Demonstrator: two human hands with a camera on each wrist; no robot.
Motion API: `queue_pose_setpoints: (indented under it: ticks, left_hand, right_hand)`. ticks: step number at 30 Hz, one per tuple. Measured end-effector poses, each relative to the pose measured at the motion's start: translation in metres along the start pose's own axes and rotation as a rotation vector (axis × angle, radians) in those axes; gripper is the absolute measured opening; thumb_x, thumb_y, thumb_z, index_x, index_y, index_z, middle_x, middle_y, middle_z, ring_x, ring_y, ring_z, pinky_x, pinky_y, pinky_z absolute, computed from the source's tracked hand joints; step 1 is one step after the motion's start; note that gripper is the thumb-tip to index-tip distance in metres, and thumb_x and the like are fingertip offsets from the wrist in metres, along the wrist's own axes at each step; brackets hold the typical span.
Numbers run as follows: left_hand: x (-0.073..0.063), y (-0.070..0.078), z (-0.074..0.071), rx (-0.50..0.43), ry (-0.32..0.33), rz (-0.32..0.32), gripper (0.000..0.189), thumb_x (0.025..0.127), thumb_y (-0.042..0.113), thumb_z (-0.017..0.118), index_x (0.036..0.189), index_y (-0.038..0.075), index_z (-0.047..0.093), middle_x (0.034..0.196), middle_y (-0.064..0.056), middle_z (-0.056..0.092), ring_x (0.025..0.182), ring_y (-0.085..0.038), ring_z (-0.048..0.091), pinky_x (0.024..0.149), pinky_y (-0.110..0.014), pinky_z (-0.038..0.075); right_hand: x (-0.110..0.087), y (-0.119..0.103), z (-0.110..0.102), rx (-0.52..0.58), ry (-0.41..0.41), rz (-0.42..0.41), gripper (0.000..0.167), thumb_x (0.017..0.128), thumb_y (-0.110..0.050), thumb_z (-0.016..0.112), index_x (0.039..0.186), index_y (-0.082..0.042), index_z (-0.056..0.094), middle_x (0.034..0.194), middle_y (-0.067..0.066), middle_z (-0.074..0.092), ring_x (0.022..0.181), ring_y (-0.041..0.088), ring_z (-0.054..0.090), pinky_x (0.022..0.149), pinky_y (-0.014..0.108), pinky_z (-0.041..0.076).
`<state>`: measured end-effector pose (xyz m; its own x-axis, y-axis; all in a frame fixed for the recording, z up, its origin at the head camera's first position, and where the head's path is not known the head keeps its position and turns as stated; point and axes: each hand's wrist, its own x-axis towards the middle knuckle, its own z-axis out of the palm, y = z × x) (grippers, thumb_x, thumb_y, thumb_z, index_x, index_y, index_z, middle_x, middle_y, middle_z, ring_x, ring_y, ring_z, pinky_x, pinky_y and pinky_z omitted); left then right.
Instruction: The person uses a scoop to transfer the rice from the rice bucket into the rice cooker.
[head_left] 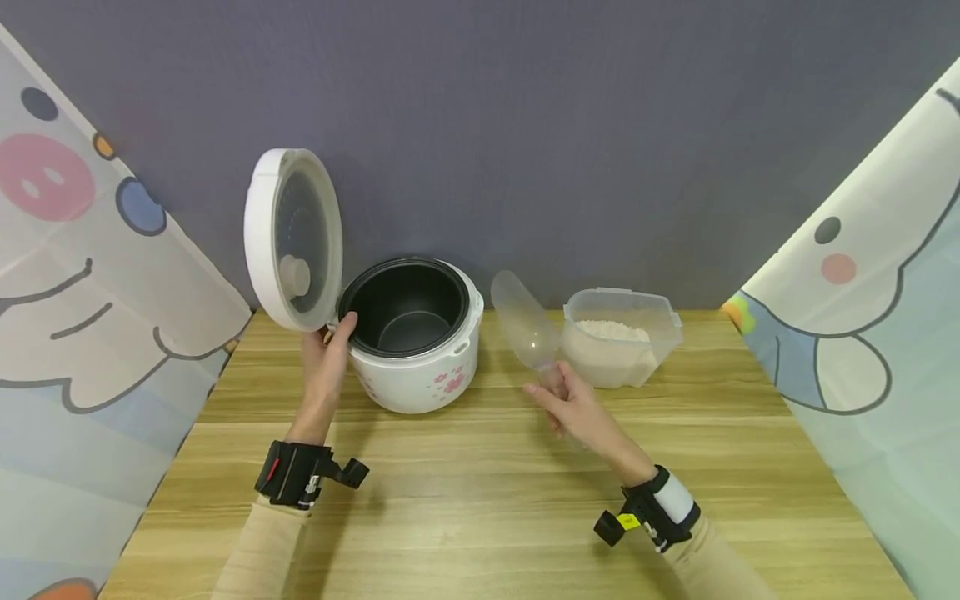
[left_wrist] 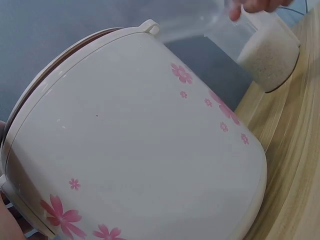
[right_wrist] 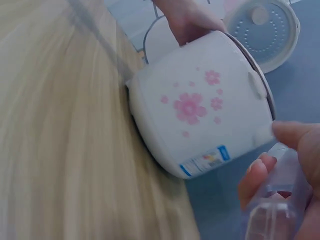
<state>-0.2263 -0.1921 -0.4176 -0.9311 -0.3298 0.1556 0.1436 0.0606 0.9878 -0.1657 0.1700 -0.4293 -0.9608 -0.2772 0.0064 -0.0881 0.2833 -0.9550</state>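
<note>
A white rice cooker (head_left: 420, 383) with pink flowers stands with its round lid (head_left: 258, 242) raised to the left. Its dark inner pot (head_left: 408, 312) shows bare walls and floor. My left hand (head_left: 324, 371) grips the cooker's left edge by the lid hinge, thumb at the rim; its other fingers are mostly hidden. In my right hand (head_left: 585, 412) is the handle of a clear plastic scoop (head_left: 521, 321), its bowl pointing up and left, between the cooker and a clear container (head_left: 660, 321). White rice (head_left: 611, 354) partly fills that container.
Everything stands on a wooden table (head_left: 465, 500). A grey panel (head_left: 525, 142) rises right behind the cooker and container. Cartoon-printed cloths (head_left: 112, 292) slope along both sides. The raised lid stands tall at the back left.
</note>
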Motion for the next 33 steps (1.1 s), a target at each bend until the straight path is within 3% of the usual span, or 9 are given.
queue_pose_setpoints:
  ticks: [5, 11, 13, 17, 22, 25, 33]
  left_hand:
    - [0.0, 0.001, -0.001, -0.006, -0.008, 0.011, 0.058, 0.103, 0.028, 0.063, 0.156, 0.016, 0.042, 0.153, -0.002, 0.047, 0.139, -0.018, 0.044, 0.117, -0.043, 0.039]
    - [0.0, 0.001, -0.002, -0.014, -0.02, 0.022, 0.059, 0.102, 0.027, 0.064, 0.156, 0.015, 0.041, 0.153, -0.003, 0.047, 0.14, -0.019, 0.044, 0.119, -0.044, 0.037]
    - [0.001, 0.001, -0.002, -0.006, -0.021, 0.023, 0.06, 0.102, 0.027, 0.064, 0.156, 0.015, 0.04, 0.154, -0.003, 0.047, 0.14, -0.019, 0.043, 0.12, -0.045, 0.036]
    - [0.001, 0.001, -0.002, 0.003, -0.023, 0.027, 0.061, 0.102, 0.027, 0.064, 0.156, 0.014, 0.04, 0.154, -0.003, 0.046, 0.141, -0.019, 0.043, 0.121, -0.044, 0.035]
    - [0.002, 0.001, -0.002, 0.003, -0.022, 0.029, 0.061, 0.102, 0.027, 0.064, 0.156, 0.013, 0.04, 0.153, -0.004, 0.047, 0.14, -0.018, 0.043, 0.12, -0.044, 0.036]
    - [0.002, 0.001, -0.002, 0.004, -0.02, 0.026, 0.061, 0.102, 0.027, 0.064, 0.156, 0.013, 0.04, 0.153, -0.004, 0.047, 0.139, -0.018, 0.043, 0.12, -0.044, 0.036]
    - [0.002, 0.0, -0.002, -0.008, -0.015, 0.043, 0.059, 0.102, 0.024, 0.064, 0.156, 0.013, 0.041, 0.152, -0.004, 0.048, 0.139, -0.02, 0.044, 0.12, -0.044, 0.036]
  right_hand:
    - [-0.003, -0.011, -0.024, -0.04, 0.101, -0.021, 0.047, 0.1, -0.012, 0.068, 0.133, 0.003, 0.039, 0.074, 0.007, 0.059, 0.049, 0.014, 0.053, 0.042, 0.027, 0.047]
    - [-0.006, -0.023, -0.058, -0.204, 0.168, -0.096, 0.038, 0.1, -0.011, 0.067, 0.13, 0.004, 0.049, 0.099, 0.023, 0.066, 0.057, 0.016, 0.062, 0.047, 0.029, 0.052]
    - [-0.007, -0.026, -0.069, -0.311, 0.187, -0.137, 0.036, 0.1, -0.013, 0.067, 0.129, 0.003, 0.054, 0.099, 0.02, 0.067, 0.061, 0.013, 0.062, 0.051, 0.028, 0.052]
    - [-0.011, -0.032, -0.094, -0.514, 0.193, -0.183, 0.035, 0.103, -0.019, 0.064, 0.131, 0.001, 0.06, 0.084, 0.01, 0.065, 0.063, 0.011, 0.06, 0.052, 0.025, 0.049]
    - [-0.015, -0.041, -0.124, -0.663, 0.084, -0.161, 0.035, 0.11, -0.019, 0.05, 0.137, 0.003, 0.049, 0.094, 0.014, 0.065, 0.071, 0.015, 0.059, 0.058, 0.028, 0.05]
    - [-0.016, -0.04, -0.137, -0.744, 0.061, -0.158, 0.035, 0.112, -0.019, 0.045, 0.136, 0.005, 0.043, 0.096, 0.016, 0.064, 0.072, 0.018, 0.056, 0.06, 0.031, 0.048]
    - [-0.017, -0.027, -0.16, -0.852, 0.175, -0.265, 0.025, 0.106, -0.017, 0.055, 0.119, 0.004, 0.055, 0.08, 0.004, 0.052, 0.061, 0.008, 0.042, 0.05, 0.026, 0.036]
